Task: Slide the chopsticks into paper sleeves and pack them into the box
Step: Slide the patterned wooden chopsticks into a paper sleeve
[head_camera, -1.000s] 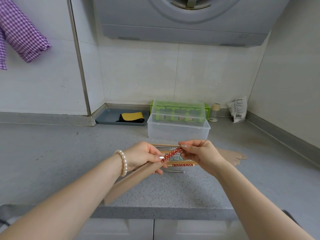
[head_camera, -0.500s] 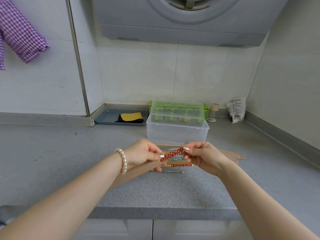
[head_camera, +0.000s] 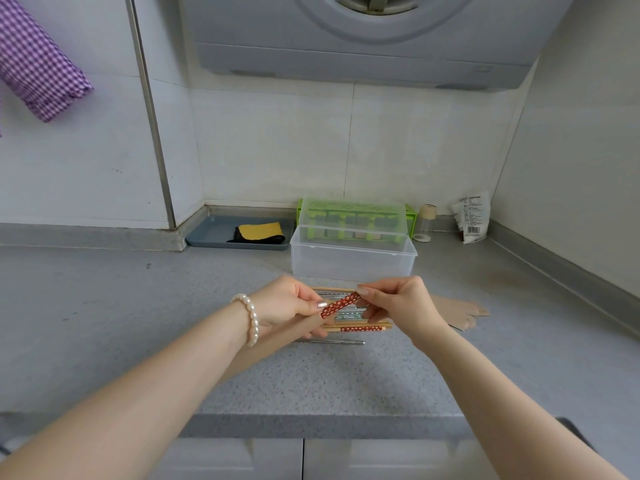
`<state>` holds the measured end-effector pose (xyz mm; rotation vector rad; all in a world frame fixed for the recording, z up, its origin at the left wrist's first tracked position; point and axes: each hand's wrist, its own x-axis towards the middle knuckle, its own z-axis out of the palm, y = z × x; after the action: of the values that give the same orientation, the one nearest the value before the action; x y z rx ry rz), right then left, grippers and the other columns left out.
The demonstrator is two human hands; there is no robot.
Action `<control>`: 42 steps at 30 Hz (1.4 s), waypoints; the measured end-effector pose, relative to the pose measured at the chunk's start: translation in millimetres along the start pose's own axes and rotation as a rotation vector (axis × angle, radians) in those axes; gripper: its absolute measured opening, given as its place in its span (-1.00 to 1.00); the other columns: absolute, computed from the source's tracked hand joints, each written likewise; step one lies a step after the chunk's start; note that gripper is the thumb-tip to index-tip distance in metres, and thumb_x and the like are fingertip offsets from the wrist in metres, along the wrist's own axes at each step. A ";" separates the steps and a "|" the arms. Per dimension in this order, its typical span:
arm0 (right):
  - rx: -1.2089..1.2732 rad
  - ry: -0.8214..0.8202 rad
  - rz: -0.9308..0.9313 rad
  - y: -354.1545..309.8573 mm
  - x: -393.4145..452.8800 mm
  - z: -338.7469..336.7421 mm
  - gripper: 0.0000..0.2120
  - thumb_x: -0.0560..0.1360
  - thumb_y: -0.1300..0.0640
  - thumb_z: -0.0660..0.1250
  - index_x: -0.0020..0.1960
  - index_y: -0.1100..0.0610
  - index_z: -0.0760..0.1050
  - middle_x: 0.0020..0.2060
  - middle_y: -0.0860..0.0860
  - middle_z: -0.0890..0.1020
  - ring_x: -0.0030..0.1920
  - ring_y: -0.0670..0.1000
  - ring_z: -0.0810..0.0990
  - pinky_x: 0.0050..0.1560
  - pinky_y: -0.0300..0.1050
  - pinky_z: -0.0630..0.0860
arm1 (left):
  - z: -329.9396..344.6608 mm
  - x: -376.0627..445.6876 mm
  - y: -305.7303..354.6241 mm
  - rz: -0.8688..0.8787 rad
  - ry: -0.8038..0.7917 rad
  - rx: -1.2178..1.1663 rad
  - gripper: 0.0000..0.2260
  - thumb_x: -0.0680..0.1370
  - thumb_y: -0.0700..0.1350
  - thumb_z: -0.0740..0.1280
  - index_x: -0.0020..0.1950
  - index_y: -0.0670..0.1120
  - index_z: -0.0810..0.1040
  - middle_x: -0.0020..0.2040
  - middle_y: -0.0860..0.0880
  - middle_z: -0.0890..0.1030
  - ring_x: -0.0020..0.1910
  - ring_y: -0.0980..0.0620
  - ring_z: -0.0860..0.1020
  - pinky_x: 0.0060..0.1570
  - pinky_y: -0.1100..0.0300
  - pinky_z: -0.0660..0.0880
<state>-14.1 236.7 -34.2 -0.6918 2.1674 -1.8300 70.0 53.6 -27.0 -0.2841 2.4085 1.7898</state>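
My left hand (head_camera: 284, 306) holds a brown paper sleeve (head_camera: 249, 355) that runs down along my forearm, thumb at its mouth. My right hand (head_camera: 398, 303) pinches the red flower-patterned end of a pair of chopsticks (head_camera: 341, 304), whose other end is inside the sleeve. Below the hands, several more chopsticks (head_camera: 360, 328) lie on the grey counter, one with a red patterned end, plus a metal one (head_camera: 332, 341). More brown sleeves (head_camera: 457, 311) lie to the right. A clear plastic box (head_camera: 353, 261) stands open just behind, its lid (head_camera: 349, 216) propped behind it.
A green rack (head_camera: 410, 216) stands behind the box. A blue tray (head_camera: 214, 233) with a yellow and black cloth sits at the back left. A small jar (head_camera: 425, 223) and a white packet (head_camera: 472, 216) stand at the back right. The counter's front edge (head_camera: 322, 424) is near me.
The chopsticks have slid a little deeper into the sleeve, and my right hand has moved slightly towards my left. The rest stays put.
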 end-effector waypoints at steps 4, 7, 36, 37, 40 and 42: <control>-0.102 -0.020 -0.019 2.5 -2.1 -0.4 -0.87 0.44 0.21 0.40 -0.07 0.26 0.65 -0.36 0.08 0.64 -0.51 -0.12 0.54 -0.41 -0.28 0.55 | 2.0 -0.3 1.1 -0.015 -0.012 -0.010 -0.84 0.58 -0.28 0.20 0.04 -0.23 0.56 -0.10 -0.12 0.67 -0.24 0.02 0.67 -0.32 0.27 0.59; -0.260 0.102 -0.121 9.6 -5.0 8.3 -0.81 0.52 0.16 0.32 0.06 0.21 0.63 -0.43 0.01 0.59 -0.52 -0.18 0.51 -0.41 -0.38 0.46 | 6.3 3.1 3.5 -0.027 0.015 -0.069 -0.85 0.58 -0.29 0.19 0.01 -0.23 0.55 -0.14 -0.12 0.67 -0.26 0.01 0.67 -0.32 0.25 0.58; 0.146 0.670 0.294 -14.5 109.8 -49.9 -0.94 0.43 0.25 0.40 -0.12 0.24 0.60 -0.30 0.07 0.64 -0.23 0.03 0.62 -0.29 -0.19 0.50 | -38.3 4.0 -17.0 0.058 0.349 0.321 -0.89 0.52 -0.13 0.31 0.01 -0.10 0.57 -0.01 0.01 0.61 0.04 0.03 0.58 0.05 0.22 0.46; 0.154 0.597 0.333 -16.0 112.4 -45.6 -0.91 0.47 0.23 0.37 -0.11 0.27 0.56 -0.33 0.07 0.63 -0.30 0.01 0.59 -0.33 -0.19 0.46 | -36.9 4.8 -18.7 0.045 0.328 0.326 -0.87 0.51 -0.13 0.32 0.03 -0.10 0.57 0.01 -0.01 0.62 0.03 0.05 0.58 0.04 0.24 0.46; 0.107 0.388 0.391 -21.1 115.7 -35.7 -0.78 0.60 0.07 0.18 0.04 0.24 0.42 -0.24 0.09 0.62 -0.30 0.02 0.56 -0.28 -0.13 0.49 | -33.8 7.6 -23.3 0.019 0.277 0.356 -0.84 0.52 -0.12 0.31 0.07 -0.10 0.56 0.03 -0.01 0.62 0.00 0.08 0.58 -0.02 0.29 0.46; 0.129 0.320 0.354 -17.3 118.5 -36.1 -0.65 0.62 0.05 0.11 0.33 0.21 0.30 0.02 0.10 0.56 -0.11 0.08 0.59 -0.11 -0.04 0.55 | -32.1 8.7 -26.0 0.007 0.267 0.340 -0.83 0.52 -0.13 0.31 0.08 -0.11 0.56 0.03 -0.01 0.62 -0.01 0.09 0.58 -0.15 0.37 0.43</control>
<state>-129.5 208.5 5.2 0.0203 2.1525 -1.9607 67.7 14.9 -43.8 -0.5028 2.8422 1.3831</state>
